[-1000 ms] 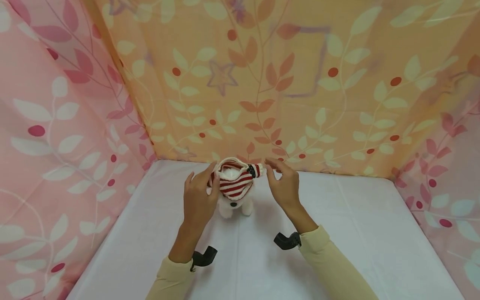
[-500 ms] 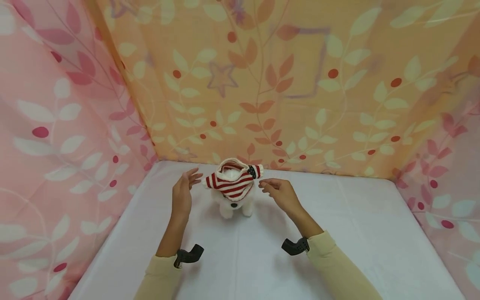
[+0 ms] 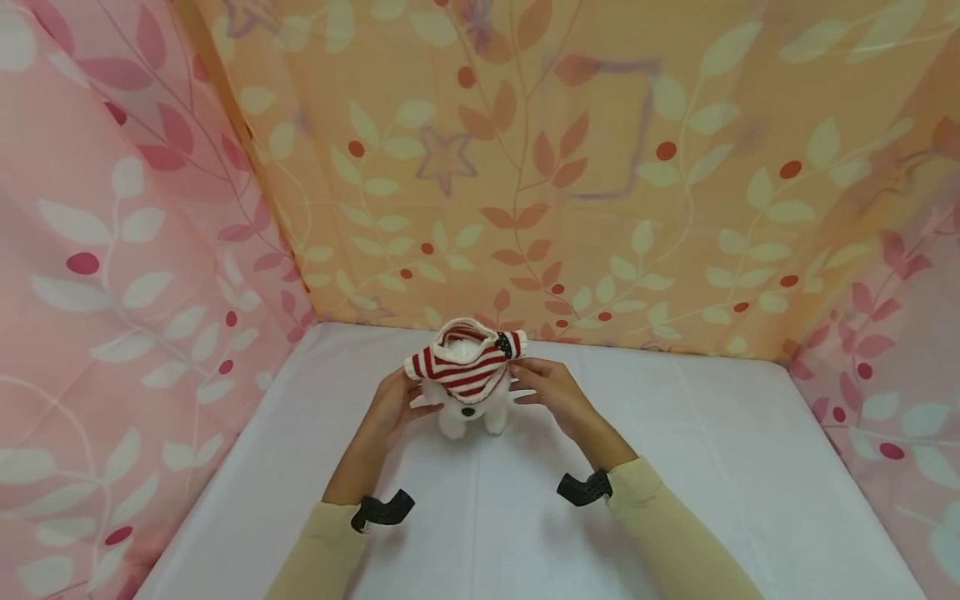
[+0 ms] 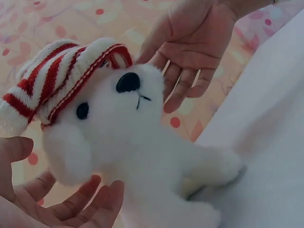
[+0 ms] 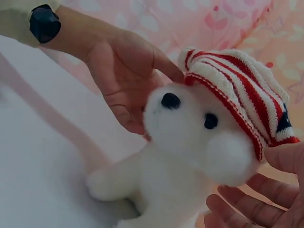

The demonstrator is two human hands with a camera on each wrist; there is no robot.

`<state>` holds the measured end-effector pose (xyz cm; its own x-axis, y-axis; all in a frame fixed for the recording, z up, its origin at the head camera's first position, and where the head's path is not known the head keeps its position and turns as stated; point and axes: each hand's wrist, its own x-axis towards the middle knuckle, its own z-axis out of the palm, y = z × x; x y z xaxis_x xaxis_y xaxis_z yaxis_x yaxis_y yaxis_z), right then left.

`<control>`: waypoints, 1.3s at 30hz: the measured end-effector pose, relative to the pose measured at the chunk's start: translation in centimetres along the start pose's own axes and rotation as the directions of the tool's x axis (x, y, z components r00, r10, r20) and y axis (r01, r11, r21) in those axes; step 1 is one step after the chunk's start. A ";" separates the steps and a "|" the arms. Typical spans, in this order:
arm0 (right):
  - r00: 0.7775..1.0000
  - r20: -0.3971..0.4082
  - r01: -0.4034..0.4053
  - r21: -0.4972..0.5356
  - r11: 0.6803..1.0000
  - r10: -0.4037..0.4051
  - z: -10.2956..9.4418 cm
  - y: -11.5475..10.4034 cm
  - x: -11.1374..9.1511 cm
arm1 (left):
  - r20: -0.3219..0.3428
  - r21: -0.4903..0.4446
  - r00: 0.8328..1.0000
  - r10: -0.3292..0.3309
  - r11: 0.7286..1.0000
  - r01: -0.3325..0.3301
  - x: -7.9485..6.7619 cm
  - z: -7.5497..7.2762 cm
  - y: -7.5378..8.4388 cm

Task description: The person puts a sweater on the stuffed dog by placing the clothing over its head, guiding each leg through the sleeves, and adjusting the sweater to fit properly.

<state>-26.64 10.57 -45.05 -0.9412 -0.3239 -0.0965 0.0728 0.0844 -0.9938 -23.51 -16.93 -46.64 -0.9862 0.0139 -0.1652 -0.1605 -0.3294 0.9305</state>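
Head view: hands [image 3: 392, 407] [image 3: 558, 396] beside plush dog [image 3: 469, 414].

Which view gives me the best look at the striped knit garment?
The head view: the striped knit garment shows its opening and both sleeves. Each wrist view shows one side and the red-trimmed hem.

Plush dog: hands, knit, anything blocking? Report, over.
Left hand and right hand flank plush dog, neither gripping. Striped knit sits over its head, nose exposed. No obstruction seen.
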 end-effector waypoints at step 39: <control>0.978 -0.173 -0.087 0.180 0.980 0.119 1.7 0.7 -0.3 | -0.071 0.012 0.997 0.041 0.999 -0.040 -0.7 0.2 -1.2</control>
<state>-25.77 9.16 -45.79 -0.9687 -0.1438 -0.2025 0.2127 -0.0591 -0.9753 -22.63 -16.33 -47.57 -0.9864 -0.0665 -0.1500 -0.1215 -0.3186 0.9401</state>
